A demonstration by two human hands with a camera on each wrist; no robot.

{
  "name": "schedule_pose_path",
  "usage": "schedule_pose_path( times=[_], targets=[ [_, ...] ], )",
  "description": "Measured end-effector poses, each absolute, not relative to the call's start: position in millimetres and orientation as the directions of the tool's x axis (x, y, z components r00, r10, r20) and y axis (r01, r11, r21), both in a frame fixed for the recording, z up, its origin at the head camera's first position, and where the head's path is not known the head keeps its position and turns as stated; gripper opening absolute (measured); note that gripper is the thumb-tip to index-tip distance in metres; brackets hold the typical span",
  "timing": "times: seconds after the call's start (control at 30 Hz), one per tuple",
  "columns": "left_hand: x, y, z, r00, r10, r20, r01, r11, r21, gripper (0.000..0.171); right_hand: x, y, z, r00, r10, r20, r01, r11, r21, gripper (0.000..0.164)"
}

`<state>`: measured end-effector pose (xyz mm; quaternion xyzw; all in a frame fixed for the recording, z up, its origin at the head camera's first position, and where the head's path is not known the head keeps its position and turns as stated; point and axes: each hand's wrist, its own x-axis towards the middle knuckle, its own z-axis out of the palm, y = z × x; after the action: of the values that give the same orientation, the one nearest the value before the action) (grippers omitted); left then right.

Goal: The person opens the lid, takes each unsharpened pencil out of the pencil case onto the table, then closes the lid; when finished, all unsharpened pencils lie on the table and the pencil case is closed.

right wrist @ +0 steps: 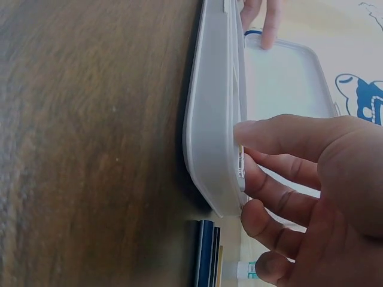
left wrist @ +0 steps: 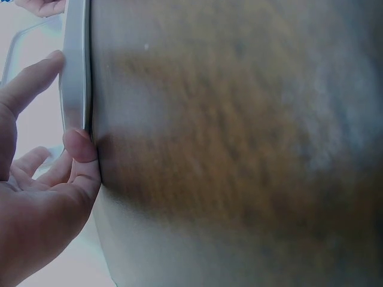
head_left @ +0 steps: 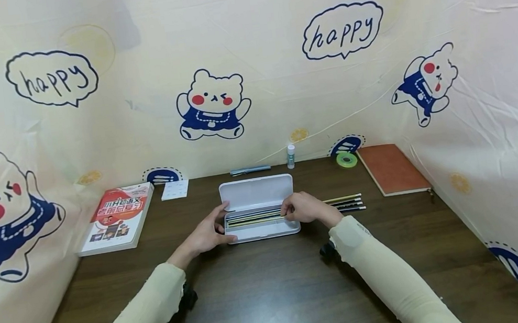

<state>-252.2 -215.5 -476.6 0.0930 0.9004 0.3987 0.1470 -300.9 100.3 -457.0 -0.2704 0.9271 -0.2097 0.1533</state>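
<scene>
A white pencil case (head_left: 261, 231) lies on the table with its lid (head_left: 257, 193) raised at the back. Several pencils (head_left: 252, 216) lie lengthwise inside it. My left hand (head_left: 206, 234) holds the case's left end, thumb at the front corner and fingers by the side and lid. At the right end, my right hand (head_left: 303, 207) pinches the end of a pencil (right wrist: 241, 162) between thumb and fingers, just inside the case wall. Most of that pencil is hidden. To the right of the case, several more pencils (head_left: 351, 204) lie on the table, partly behind the right wrist.
Behind the case are a blue pen (head_left: 250, 170) and a glue stick (head_left: 290, 156). Green tape (head_left: 346, 159) and a brown notebook (head_left: 394, 169) lie at the back right. A book (head_left: 118, 218) and a white paper pad (head_left: 175, 190) lie at the left. Patterned cloth walls surround the table.
</scene>
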Motion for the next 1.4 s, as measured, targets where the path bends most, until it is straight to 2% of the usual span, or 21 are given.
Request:
schedule_pose_path(
  times=[0.17, 0.43, 0.83, 1.1, 1.4],
  targets=[
    [-252.9, -215.8, -477.7, -0.938, 0.286, -0.194, 0.048, 0.663, 0.747, 0.103, -301.7, 103.2, -456.8, -0.803, -0.57, -0.175, -0.42, 0.749, -0.513, 0.01],
    [-253.1, -216.1, -479.1, -0.937, 0.288, -0.196, 0.045, 0.66, 0.75, 0.104, -304.2, 118.5, -456.3, -0.817, -0.568, -0.1, -0.414, 0.698, -0.585, 0.008],
    [-252.6, -216.2, -478.5, -0.938, 0.286, -0.197, 0.043, 0.659, 0.751, 0.104, -305.5, 179.8, -447.6, -0.853, -0.521, -0.015, -0.395, 0.665, -0.634, 0.007],
    [-252.5, -216.4, -476.3, -0.939, 0.286, -0.19, 0.054, 0.67, 0.74, 0.103, -299.5, 230.6, -445.4, -0.892, -0.452, -0.021, -0.333, 0.687, -0.645, 0.009],
    [-253.1, -216.1, -477.6, -0.94, 0.285, -0.187, 0.056, 0.671, 0.74, 0.102, -289.7, 281.2, -454.6, -0.924, -0.373, -0.088, -0.236, 0.734, -0.637, 0.01]
  ],
)
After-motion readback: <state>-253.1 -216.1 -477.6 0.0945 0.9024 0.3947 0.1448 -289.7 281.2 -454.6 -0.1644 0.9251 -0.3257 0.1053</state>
